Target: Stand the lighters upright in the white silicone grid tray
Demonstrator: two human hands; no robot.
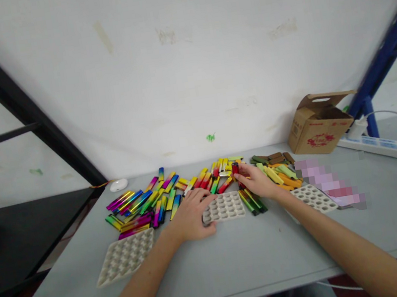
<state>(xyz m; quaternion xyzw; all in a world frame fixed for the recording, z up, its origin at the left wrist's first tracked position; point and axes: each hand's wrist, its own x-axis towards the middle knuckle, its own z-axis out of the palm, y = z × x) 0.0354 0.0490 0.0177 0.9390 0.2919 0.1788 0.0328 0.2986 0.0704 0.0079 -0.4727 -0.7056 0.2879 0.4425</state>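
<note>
My right hand [254,181] pinches a red stick [235,168] upright between thumb and fingers, just above a heap of shiny multicoloured pen-shaped sticks [175,192]. My left hand [190,215] grips the left end of a beige moulded tray [226,207] with rows of round hollows. Dark green sticks [252,201] lie just right of that tray. A second beige tray [125,257] sits at the front left, and a third [314,198] lies at the right. Brown sticks [270,158] and yellow-orange sticks [281,175] lie past my right hand.
All this lies on a grey table [240,267] against a white wall [184,60]. An open cardboard box [319,124] and a white power strip [379,146] stand at the back right. A blurred pink patch [328,183] covers something. Black framing runs left, blue framing right.
</note>
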